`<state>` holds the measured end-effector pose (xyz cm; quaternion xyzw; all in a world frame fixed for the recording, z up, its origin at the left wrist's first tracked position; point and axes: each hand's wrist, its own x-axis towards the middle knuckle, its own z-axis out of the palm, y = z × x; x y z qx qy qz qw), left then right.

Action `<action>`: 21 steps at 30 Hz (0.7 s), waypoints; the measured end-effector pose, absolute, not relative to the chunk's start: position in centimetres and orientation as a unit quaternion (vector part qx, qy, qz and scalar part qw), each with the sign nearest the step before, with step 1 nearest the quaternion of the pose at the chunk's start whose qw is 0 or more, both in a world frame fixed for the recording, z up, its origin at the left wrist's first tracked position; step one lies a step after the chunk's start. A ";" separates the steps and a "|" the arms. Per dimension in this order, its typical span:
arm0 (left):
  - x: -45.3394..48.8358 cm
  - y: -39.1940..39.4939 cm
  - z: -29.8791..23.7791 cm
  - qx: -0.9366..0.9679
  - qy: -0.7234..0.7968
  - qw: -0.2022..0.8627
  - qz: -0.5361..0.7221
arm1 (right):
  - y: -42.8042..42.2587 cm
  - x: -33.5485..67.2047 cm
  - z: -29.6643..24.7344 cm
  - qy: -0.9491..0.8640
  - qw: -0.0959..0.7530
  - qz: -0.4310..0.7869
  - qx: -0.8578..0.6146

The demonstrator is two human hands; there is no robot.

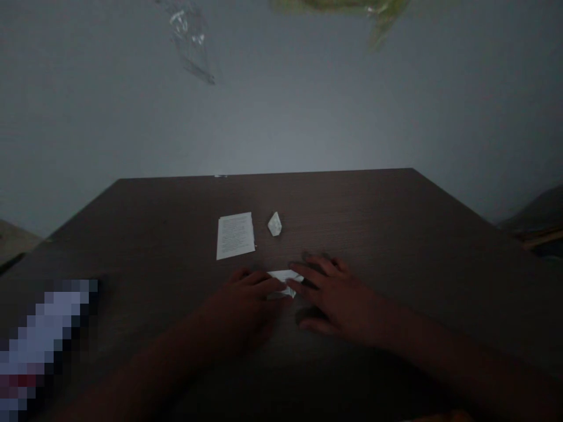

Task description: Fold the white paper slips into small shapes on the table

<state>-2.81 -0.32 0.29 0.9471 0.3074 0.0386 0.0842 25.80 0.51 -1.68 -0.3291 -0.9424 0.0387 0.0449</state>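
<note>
A small folded white paper point(284, 280) lies on the dark wooden table point(396, 234), partly covered by both hands. My left hand point(246, 302) rests on its left side with fingers pressed down on the paper. My right hand point(329, 293) lies on its right side, fingers stretched flat across it. The scene is dim, so the paper's folds are hard to make out.
A printed white sheet point(235, 235) lies just beyond the hands, with a small folded paper piece point(275, 224) to its right. A pixelated object point(39, 346) sits at the table's left front. A grey wall rises behind the table.
</note>
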 end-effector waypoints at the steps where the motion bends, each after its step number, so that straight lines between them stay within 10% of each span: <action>1: -2.8 -0.3 0.3 0.948 0.306 0.075 0.038 | 0.5 25.8 -1.5 -0.942 0.042 0.044 -0.331; 21: -3.1 -0.4 1.0 0.936 0.324 0.131 0.035 | 0.5 26.2 -0.6 -0.936 0.054 0.079 -0.339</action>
